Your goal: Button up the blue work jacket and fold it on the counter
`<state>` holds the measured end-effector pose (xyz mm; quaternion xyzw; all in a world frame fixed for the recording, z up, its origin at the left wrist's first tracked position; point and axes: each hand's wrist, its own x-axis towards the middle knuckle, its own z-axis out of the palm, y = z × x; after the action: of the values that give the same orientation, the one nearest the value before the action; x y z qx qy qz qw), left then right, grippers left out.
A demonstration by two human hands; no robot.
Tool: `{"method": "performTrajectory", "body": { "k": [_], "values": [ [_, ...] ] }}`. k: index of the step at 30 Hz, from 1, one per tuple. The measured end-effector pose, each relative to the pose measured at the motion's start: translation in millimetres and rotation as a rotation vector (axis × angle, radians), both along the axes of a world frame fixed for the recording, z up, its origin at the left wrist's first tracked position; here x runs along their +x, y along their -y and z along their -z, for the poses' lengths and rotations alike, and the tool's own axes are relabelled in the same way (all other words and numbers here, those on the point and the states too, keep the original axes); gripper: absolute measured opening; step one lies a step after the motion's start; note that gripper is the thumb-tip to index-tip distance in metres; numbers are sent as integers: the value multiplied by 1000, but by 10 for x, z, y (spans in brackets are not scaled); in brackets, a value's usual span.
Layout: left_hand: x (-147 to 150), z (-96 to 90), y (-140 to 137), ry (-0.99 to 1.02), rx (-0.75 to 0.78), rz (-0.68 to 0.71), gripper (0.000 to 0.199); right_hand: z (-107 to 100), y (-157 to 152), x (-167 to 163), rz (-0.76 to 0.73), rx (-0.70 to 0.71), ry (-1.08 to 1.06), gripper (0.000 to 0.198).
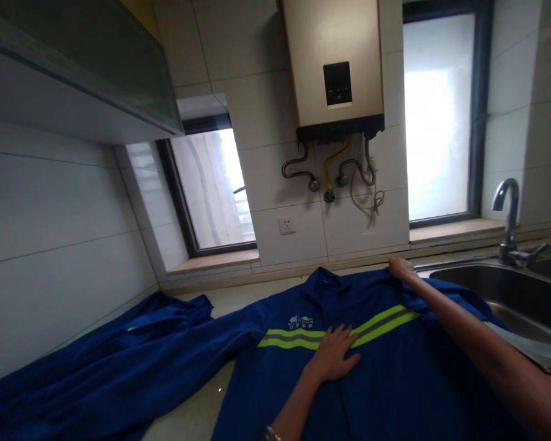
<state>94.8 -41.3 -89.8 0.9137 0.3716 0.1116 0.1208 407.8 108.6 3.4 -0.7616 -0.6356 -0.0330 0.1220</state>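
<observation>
A blue work jacket (284, 380) with yellow-green and grey reflective bands lies spread on the counter, collar toward the wall. White printing (300, 321) shows on its chest. My left hand (335, 354) rests flat on the front of the jacket, over the reflective band, fingers spread. At the jacket's shoulder near the wall, my right hand (400, 268) is closed on the cloth; its fingertips are partly hidden. One sleeve (197, 343) stretches left, and the other drapes toward the sink beneath my right arm.
More blue cloth (165, 315) lies bunched in the left corner. A steel sink (477, 288) with a tap (509, 214) is on the right. A water heater (337, 37) with pipes hangs on the tiled wall above a socket (286, 226). A cabinet (96, 73) overhangs the left side.
</observation>
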Motion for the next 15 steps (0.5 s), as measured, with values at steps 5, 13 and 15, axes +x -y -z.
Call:
{"method": "performTrajectory", "body": {
  "k": [5, 13, 15],
  "values": [
    [17, 15, -9, 43, 12, -35, 53, 95, -96, -290, -24, 61, 30, 35],
    [20, 79, -40, 104, 72, -112, 44, 323, -438, -1290, -264, -141, -8, 39],
    [11, 88, -26, 86, 55, -102, 47, 410, -477, -1382, -272, -218, -32, 35]
  ]
}}
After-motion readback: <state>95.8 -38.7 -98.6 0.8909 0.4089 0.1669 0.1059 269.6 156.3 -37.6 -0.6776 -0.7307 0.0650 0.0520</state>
